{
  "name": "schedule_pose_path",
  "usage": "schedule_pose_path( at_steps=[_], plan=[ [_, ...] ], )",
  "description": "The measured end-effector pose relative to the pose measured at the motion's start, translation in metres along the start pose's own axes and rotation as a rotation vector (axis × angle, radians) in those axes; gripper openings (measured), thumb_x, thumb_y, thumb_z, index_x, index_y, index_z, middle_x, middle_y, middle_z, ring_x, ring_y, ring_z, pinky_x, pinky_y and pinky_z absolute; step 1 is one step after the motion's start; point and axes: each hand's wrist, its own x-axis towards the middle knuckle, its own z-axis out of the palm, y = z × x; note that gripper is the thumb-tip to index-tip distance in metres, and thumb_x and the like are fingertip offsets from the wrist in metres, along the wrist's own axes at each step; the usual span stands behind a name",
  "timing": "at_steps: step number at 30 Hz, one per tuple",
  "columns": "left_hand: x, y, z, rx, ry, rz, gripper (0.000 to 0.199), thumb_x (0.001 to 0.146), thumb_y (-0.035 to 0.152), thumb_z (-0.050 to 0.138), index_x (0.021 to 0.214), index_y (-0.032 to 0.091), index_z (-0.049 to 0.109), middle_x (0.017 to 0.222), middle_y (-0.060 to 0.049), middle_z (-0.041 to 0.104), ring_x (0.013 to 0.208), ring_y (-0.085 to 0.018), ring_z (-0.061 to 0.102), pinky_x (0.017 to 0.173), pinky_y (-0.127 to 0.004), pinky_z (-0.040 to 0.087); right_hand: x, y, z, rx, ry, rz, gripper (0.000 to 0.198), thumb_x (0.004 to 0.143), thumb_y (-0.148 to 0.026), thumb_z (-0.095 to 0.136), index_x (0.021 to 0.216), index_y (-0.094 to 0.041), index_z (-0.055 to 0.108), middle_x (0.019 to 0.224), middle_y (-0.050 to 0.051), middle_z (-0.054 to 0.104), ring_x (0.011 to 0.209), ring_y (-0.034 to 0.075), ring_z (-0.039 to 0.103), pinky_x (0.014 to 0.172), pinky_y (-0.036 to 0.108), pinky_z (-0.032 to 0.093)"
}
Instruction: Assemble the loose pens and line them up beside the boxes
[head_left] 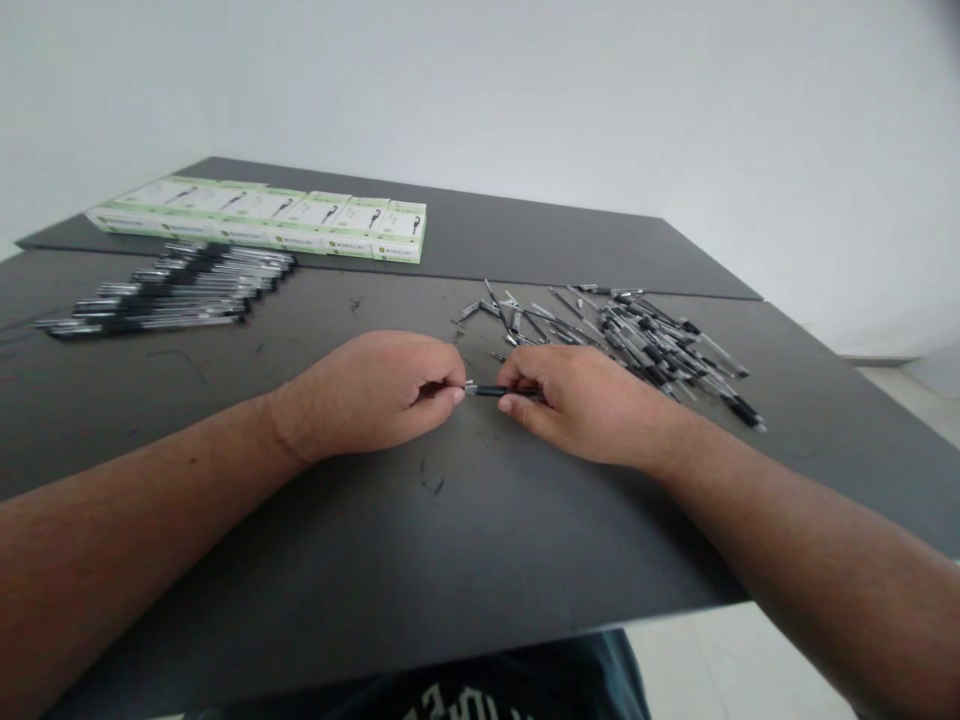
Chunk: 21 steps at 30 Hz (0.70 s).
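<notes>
The slim black pen with a pale end [489, 391] spans the gap side to side over the dark grey flat table [480, 540]; the left hand [375, 392] pinches its left end; the right hand [589, 400] grips its right.

We see a white wall [525, 100] across the top of the frame, a dark grey table [480, 560] through the middle, and pale floor [697, 655] at lower right, all in soft light.

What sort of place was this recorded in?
Most likely a plain indoor workspace, though little of the room shows. The signs: a dark grey tabletop before a white wall, a row of green-and-white boxes, and a loose heap of pens.
</notes>
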Motion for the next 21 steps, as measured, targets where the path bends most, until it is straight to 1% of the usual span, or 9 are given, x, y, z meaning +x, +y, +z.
schedule_pose_path(
  at_steps=[7, 12, 14, 18, 21],
  plan=[
    [0.0, 0.001, -0.0019, 0.004, 0.015, -0.005, 0.024, 0.103, 0.033, 0.052, 0.097, 0.025, 0.074, 0.089, -0.005, 0.078, 0.084, -0.025, 0.071, 0.076, -0.038, 0.044, 0.0008, -0.0004, 0.0, 0.025, 0.032, 0.008, 0.011, 0.102, -0.024, 0.075, 0.112, -0.02, 0.076, 0.097, 0.003, 0.081, 0.085, 0.019, 0.07, 0.079, 0.031, 0.046],
    [-0.0002, 0.0002, -0.0011, 0.014, 0.008, -0.011, 0.026, 0.103, 0.034, 0.052, 0.097, 0.024, 0.075, 0.087, -0.005, 0.077, 0.082, -0.025, 0.07, 0.075, -0.037, 0.043, 0.0015, 0.0004, 0.0001, 0.012, 0.056, 0.021, 0.009, 0.098, -0.021, 0.08, 0.105, -0.021, 0.076, 0.093, 0.001, 0.079, 0.084, 0.018, 0.069, 0.078, 0.03, 0.045],
    [-0.0004, 0.0002, -0.0013, 0.027, 0.0, -0.02, 0.027, 0.104, 0.035, 0.051, 0.097, 0.024, 0.075, 0.086, -0.005, 0.077, 0.083, -0.025, 0.07, 0.076, -0.037, 0.044, 0.0019, 0.0011, 0.0012, -0.005, 0.051, -0.006, 0.004, 0.102, -0.022, 0.077, 0.105, -0.02, 0.077, 0.095, 0.003, 0.08, 0.087, 0.02, 0.07, 0.08, 0.031, 0.046],
    [-0.0008, 0.0005, -0.0021, 0.043, -0.001, -0.041, 0.031, 0.107, 0.037, 0.049, 0.099, 0.024, 0.077, 0.089, -0.005, 0.078, 0.085, -0.025, 0.072, 0.078, -0.037, 0.045, 0.0028, 0.0029, 0.0039, -0.04, 0.014, -0.057, 0.019, 0.113, -0.024, 0.063, 0.113, -0.017, 0.081, 0.107, 0.01, 0.084, 0.099, 0.025, 0.075, 0.089, 0.035, 0.049],
    [-0.0008, 0.0005, -0.0019, 0.044, -0.005, -0.037, 0.03, 0.106, 0.036, 0.05, 0.1, 0.024, 0.077, 0.091, -0.006, 0.08, 0.087, -0.026, 0.073, 0.078, -0.037, 0.046, 0.0029, 0.0037, 0.0051, -0.031, 0.023, -0.053, 0.018, 0.112, -0.024, 0.064, 0.115, -0.018, 0.081, 0.108, 0.01, 0.085, 0.101, 0.025, 0.076, 0.09, 0.035, 0.05]
  ],
)
